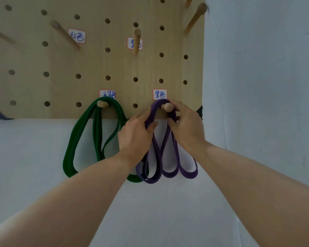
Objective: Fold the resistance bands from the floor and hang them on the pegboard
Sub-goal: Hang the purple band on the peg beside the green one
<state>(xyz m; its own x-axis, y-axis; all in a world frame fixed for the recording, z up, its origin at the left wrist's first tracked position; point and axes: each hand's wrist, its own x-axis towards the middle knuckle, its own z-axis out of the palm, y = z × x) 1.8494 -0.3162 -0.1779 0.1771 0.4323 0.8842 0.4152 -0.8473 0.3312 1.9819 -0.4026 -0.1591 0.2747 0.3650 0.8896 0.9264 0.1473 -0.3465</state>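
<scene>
Both hands grip my purple band: left hand pinches its strands at 8 o'clock of the peg, right hand at 4. Folded loops hang toward 6, draped over that peg on the pegboard.

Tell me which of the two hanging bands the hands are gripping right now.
The purple band, looped over the lower right peg. The left hand and right hand both grip it near the peg; the green band hangs untouched to its left.
</scene>
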